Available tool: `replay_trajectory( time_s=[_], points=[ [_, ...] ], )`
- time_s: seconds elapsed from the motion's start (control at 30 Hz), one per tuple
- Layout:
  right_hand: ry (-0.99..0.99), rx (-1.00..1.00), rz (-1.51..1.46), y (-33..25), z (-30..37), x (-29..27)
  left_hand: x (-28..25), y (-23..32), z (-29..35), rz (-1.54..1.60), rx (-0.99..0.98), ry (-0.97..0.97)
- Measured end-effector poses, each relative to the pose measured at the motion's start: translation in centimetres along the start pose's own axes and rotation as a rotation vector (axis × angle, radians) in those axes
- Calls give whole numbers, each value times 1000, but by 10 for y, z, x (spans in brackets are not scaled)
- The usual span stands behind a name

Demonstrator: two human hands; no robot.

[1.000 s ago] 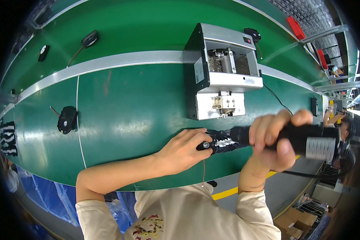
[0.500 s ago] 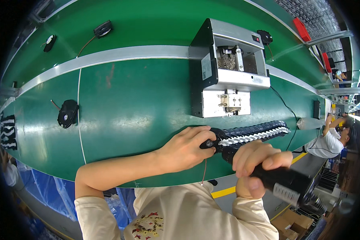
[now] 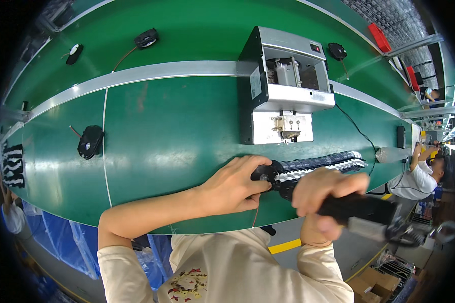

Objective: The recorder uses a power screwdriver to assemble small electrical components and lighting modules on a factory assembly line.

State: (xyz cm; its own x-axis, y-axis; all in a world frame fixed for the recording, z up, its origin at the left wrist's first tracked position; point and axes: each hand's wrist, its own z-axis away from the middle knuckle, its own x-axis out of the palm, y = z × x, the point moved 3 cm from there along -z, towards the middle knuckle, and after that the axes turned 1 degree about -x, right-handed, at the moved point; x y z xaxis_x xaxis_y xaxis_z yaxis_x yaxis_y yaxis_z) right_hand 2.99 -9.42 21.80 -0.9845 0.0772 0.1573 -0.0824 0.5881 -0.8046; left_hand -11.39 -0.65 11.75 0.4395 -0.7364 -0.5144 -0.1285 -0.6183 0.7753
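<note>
My left hand (image 3: 232, 187) is closed around a small round black part (image 3: 264, 174), pressing it to the green bench near the front edge. A thin reddish wire (image 3: 256, 217) hangs from it over the edge. My right hand (image 3: 326, 194), blurred, grips a black cylindrical electric screwdriver (image 3: 361, 209) with a pale label. A metal coil (image 3: 407, 235) shows at its far right end; its tip is hidden behind the hand. Beyond the hands lies a bundle of black and white ridged strips (image 3: 323, 164), its left end against the black part.
A silver and black screw feeder (image 3: 288, 88) stands behind my hands, its dark cable (image 3: 356, 123) trailing right. Black parts with wires lie at left (image 3: 90, 142) and on the back strip (image 3: 146, 38). A clear bottle (image 3: 393, 155) lies at right, near a seated person (image 3: 414, 179).
My right hand has shifted slightly, and the screwdriver has swung flatter, its coil end higher and further right. My left hand stays on the black part. The whole view has shifted a little.
</note>
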Motion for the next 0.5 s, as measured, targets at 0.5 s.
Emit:
replay_trajectory(
  time_s=[0.5],
  points=[
    [50, -255, -113, -19, -9, -47, -187, -103, -19, -350, -186, 692]
  ],
)
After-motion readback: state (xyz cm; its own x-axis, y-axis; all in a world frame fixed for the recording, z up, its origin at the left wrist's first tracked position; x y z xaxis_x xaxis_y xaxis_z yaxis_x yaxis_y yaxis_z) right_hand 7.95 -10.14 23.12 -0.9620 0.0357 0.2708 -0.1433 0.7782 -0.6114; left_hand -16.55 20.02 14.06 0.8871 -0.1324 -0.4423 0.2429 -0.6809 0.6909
